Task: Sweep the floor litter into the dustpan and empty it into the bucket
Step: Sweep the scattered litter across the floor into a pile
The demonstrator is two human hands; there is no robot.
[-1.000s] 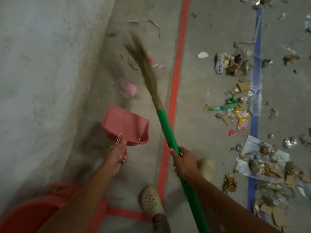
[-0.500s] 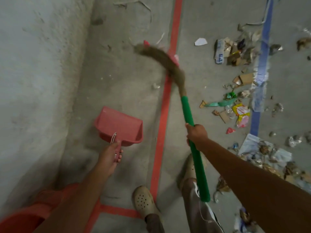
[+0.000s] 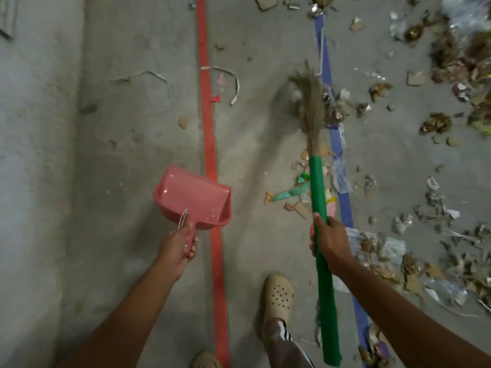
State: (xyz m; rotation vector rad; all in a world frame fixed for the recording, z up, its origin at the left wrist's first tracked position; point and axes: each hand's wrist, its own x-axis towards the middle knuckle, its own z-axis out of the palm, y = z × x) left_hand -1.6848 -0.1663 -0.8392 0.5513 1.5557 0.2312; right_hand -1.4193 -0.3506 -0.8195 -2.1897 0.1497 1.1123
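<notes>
While left hand [image 3: 176, 245] grips the empty pink dustpan [image 3: 191, 197] by its handle near the red line [image 3: 210, 144], right hand [image 3: 328, 244] clasps the green broom [image 3: 318, 187], bristles [image 3: 312, 107] in litter [image 3: 335, 110] at the blue line [image 3: 345, 205]. Judgement: draw short strokes leftward, then set pan lip flat. Bucket not visible.

Arms: left forearm [image 3: 127, 314] and right forearm [image 3: 398, 309] bare up to the edge of view.
Hands: left hand [image 3: 178, 245] and right hand [image 3: 329, 243] bare.
Front shoe: cream foam clog [image 3: 279, 290] at 6 o'clock, with a rounded toe and dark round holes across the top.
Trouser leg [image 3: 281, 343]: greyish-brown cloth with white and dark stripes down the side.
Rear shoe: second cream clog [image 3: 206, 361] toward 7 o'clock, only its toe in view.
</notes>
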